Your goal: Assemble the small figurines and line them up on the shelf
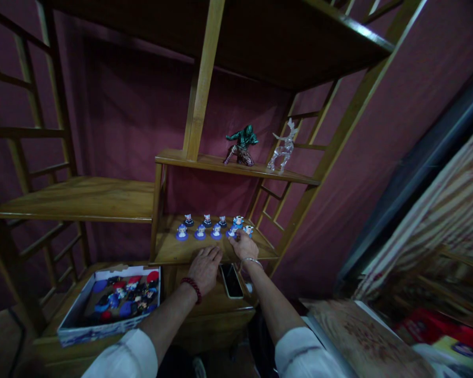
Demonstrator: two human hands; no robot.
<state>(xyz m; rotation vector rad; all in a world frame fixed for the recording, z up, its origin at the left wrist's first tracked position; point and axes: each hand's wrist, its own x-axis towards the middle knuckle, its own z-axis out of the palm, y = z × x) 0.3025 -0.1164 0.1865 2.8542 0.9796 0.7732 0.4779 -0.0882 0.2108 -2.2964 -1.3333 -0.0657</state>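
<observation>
White sleeves (pixel 122 359) were pushed up the forearms. Behind them a wooden shelf unit (pixel 203 79) was set against a dark red wall (pixel 130 100), its lower right board (pixel 181 253) being used for the figures. At lower left was placed an open box (pixel 110 332), loosely filled with red, blue and black toys (pixel 120 294). On the board's front edge the left hand (pixel 205 269) was rested palm down, nothing grasped, the fingers loosely extended. By the right hand (pixel 245 247), a purple figure (pixel 232 231) was held at the fingertips, at the right end of a row begun by three like it (pixel 200 231). Between the wrists a phone (pixel 232 281) was laid. One board higher, a green statue (pixel 244 142) and a clear deer (pixel 284 149) were displayed. Two blue figures (pixel 238 221) were stood beside and behind the right fingertips; three smaller dark figures (pixel 207 220) were lined up behind the purple ones.
</observation>
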